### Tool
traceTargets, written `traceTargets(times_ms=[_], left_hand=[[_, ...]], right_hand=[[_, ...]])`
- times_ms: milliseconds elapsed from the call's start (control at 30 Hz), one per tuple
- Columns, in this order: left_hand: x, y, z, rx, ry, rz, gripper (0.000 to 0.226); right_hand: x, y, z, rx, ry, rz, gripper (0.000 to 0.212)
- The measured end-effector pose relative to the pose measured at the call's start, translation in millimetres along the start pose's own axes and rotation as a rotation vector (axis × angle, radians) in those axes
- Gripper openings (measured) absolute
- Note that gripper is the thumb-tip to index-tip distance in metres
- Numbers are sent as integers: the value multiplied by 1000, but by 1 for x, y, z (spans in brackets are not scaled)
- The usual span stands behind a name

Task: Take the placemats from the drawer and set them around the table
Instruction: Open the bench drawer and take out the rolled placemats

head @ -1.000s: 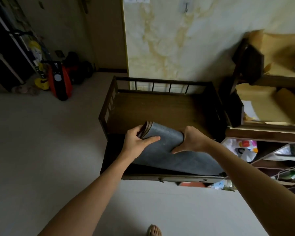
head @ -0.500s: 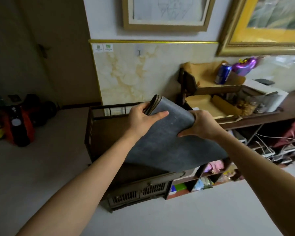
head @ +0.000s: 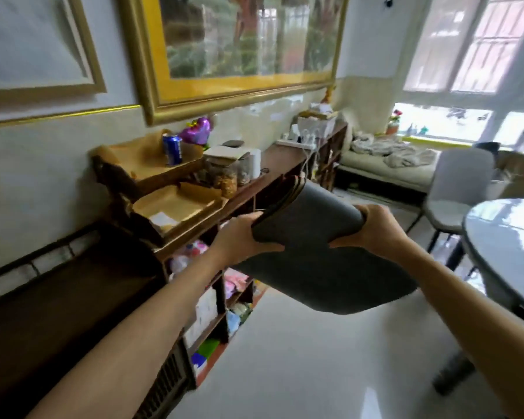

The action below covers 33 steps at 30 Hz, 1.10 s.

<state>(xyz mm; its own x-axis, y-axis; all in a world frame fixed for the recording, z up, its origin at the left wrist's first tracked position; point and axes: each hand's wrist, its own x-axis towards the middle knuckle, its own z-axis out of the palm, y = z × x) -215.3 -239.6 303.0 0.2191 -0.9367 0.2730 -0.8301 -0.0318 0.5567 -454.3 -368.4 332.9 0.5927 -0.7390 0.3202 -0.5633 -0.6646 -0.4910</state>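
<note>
The stack of dark grey flexible placemats [head: 312,252], seemingly several, is hanging mid-air out of the drawer, both the left hand [head: 239,237] and right hand [head: 372,228] gripping its folded top, while the glossy round table [head: 505,246] at three o'clock is awaiting them.

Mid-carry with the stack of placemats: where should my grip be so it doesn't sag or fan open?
Probably grip the folded stack of placemats at its two short side edges, near the upper bend, as the left hand and right hand do now. The free lower half droops, and layered edges show at the top left.
</note>
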Motion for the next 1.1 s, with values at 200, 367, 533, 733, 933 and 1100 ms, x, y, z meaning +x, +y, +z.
traceTargets(times_ms=[200,367,533,733,933,1100], left_hand=[[85,106,122,-8,-260,106,49],[161,208,228,140,-329,222,63],[215,273,306,244,-284,308,58],[293,292,362,184,-233,320,49],[407,294,414,84,-328,380,37],[511,314,451,26,-421,494,34]], right_hand=[[-74,140,-95,29,162,258,50],[-129,267,-133,210,371,506,41],[-132,356,-150,352,527,650,35],[-84,432,-157,385,608,735,36],[-12,507,-173,335,640,807,36],[46,555,-197,276,698,888,35]])
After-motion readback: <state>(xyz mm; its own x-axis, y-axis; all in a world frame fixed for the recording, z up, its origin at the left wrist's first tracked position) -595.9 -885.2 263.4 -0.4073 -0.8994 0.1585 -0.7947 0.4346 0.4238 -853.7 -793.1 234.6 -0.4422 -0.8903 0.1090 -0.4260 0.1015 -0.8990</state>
